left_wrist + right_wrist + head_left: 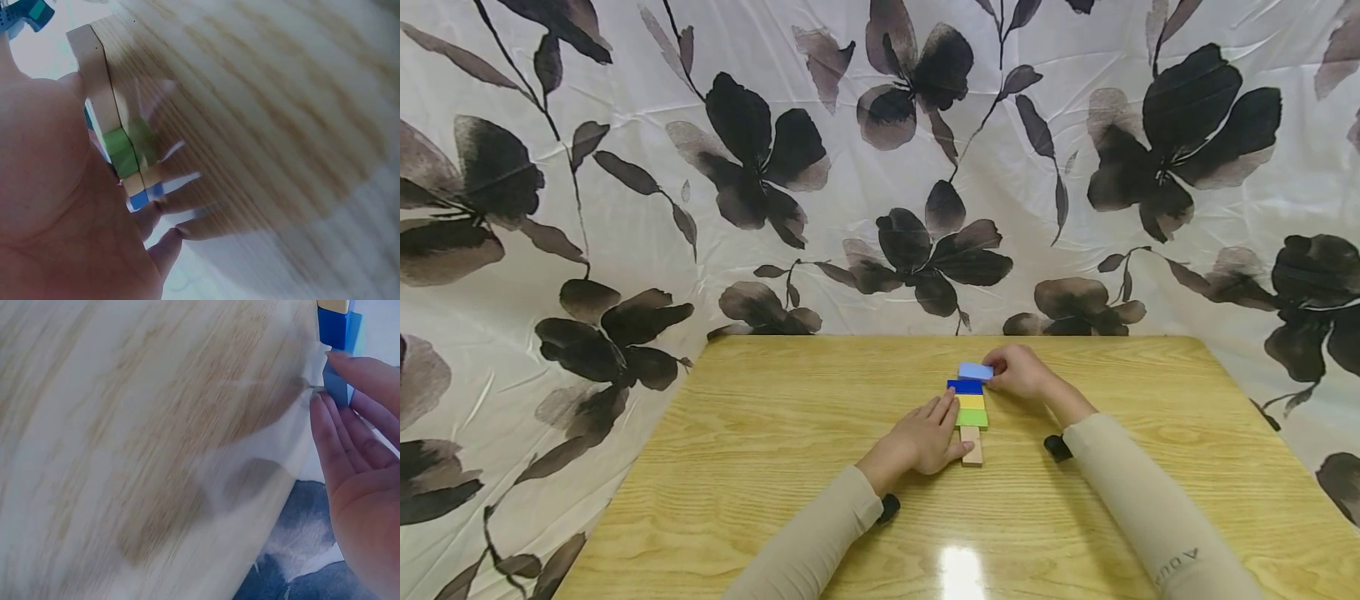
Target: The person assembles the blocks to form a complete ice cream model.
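Observation:
A row of flat blocks lies on the table: a plain wood block point(972, 435) nearest me, then a green block point(973, 417), a yellow block point(972, 402) and a dark blue block point(966, 387). My left hand point(928, 435) stretches along the row's left side, fingertips at the dark blue and yellow blocks, thumb on the plain wood one. At the far end, my right hand point(1021, 372) pinches the right end of a light blue block point(973, 372). In the right wrist view, the light blue block point(335, 381) sits between thumb and fingers, beside the dark blue block point(332, 326).
The wood-grain table point(760, 433) extends to both sides of the row. A floral cloth point(820, 183) hangs behind its far edge and at the sides. Dark wrist devices show under both sleeves, one black device point(1057, 448) at the right.

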